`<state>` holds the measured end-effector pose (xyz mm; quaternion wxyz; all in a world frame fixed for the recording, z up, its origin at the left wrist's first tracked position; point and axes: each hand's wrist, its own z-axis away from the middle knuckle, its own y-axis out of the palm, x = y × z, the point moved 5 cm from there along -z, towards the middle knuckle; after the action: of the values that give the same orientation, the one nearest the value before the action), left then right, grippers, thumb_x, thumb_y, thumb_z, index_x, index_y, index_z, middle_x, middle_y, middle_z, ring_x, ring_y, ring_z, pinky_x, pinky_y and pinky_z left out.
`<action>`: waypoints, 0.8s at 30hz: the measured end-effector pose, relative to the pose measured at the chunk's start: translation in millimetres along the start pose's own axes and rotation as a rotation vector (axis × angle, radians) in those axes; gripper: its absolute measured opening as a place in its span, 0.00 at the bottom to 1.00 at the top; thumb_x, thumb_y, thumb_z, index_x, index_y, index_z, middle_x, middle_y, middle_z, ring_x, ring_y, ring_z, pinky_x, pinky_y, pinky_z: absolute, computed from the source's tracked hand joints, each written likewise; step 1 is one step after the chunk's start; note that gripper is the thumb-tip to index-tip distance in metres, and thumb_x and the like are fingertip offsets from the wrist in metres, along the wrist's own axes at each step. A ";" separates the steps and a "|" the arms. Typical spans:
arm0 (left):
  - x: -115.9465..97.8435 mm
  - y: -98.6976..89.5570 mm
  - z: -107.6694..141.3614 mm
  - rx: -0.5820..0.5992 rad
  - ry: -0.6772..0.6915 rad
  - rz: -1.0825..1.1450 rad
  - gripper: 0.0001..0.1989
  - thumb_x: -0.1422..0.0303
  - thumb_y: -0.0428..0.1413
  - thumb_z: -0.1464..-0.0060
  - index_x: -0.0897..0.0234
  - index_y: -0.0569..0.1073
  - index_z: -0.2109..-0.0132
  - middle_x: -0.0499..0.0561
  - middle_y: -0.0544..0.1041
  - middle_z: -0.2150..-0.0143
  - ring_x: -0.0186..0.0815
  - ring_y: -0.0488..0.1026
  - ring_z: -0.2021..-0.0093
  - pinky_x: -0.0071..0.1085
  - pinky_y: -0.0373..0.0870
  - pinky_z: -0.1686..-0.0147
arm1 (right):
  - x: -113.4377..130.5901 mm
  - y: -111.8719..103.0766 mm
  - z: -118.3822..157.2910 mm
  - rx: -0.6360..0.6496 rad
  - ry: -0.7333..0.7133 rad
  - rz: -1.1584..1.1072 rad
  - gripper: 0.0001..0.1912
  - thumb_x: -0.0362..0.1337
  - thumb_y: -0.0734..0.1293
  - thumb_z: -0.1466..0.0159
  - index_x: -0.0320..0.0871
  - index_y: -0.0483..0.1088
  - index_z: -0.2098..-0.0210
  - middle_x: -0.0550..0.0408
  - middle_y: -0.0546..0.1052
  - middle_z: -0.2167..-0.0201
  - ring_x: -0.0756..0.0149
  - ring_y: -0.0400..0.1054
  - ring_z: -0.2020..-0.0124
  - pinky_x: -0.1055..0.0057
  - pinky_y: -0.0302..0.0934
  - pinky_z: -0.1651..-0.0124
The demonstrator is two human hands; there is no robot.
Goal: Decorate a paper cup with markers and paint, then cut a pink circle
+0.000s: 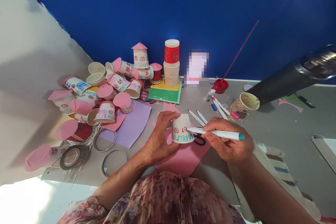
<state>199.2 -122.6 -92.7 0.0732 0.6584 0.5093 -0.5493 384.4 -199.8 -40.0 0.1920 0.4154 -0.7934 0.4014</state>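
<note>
My left hand [161, 138] grips a white paper cup [181, 138] upside down by its left side, thumb low and fingers at the top. Red dotted flowers and green grass strokes are drawn on the cup. In my right hand [228, 140] is a white marker with a teal end [223, 134], its tip touching the cup beside a red flower. Pink paper [183, 159] lies beneath the cup, and black scissor handles [200, 139] show under the marker.
Decorated cups with pink paper tops [106, 111] pile up at the left, near tape rolls [114, 162] and purple paper [136, 122]. Behind stand stacked cups [171, 73]. Loose markers [220, 107], a patterned cup [244, 103] and a dark pipe [286, 77] are at the right.
</note>
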 end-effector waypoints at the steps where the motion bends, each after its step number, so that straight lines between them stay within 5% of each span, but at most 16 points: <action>1: 0.2 0.0 0.1 0.001 -0.002 -0.002 0.42 0.80 0.62 0.53 0.52 0.61 0.33 0.57 0.68 0.38 0.50 0.66 0.36 0.50 0.71 0.40 | -0.1 0.1 -0.1 0.004 0.005 0.007 0.07 0.29 0.67 0.33 0.49 0.73 0.60 0.55 0.79 0.72 0.65 0.72 0.76 0.66 0.64 0.75; 24: 5.5 0.8 0.7 0.006 -0.047 0.034 0.42 0.80 0.63 0.54 0.53 0.63 0.33 0.58 0.69 0.38 0.49 0.67 0.38 0.48 0.72 0.42 | 0.4 -5.6 -0.2 -0.022 0.009 0.009 0.07 0.29 0.67 0.33 0.48 0.73 0.63 0.59 0.78 0.75 0.67 0.71 0.77 0.68 0.63 0.75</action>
<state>198.7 -120.2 -97.8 0.0925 0.6541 0.4944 -0.5649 388.7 -201.8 -37.0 0.1983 0.4080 -0.7987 0.3952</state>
